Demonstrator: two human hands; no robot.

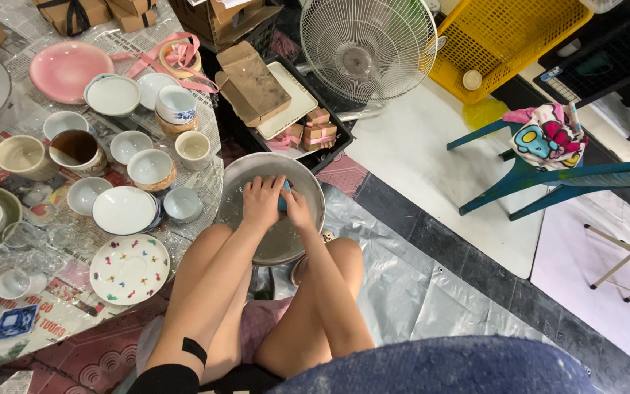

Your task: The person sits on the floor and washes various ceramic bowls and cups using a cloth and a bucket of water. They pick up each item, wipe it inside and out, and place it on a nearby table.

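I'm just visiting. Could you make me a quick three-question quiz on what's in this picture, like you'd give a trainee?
1. True or false: both hands are inside the metal basin.
2. What lies nearest the basin on the newspaper? A) a small pale blue bowl B) a yellow crate C) a fan
3. Fill in: the plate with small coloured figures is ____ in colour.

Key
1. True: the left hand and right hand are together in the basin, with something blue-green between them.
2. A: the small bowl sits just left of the rim.
3. White: the patterned plate lies by the person's knee.
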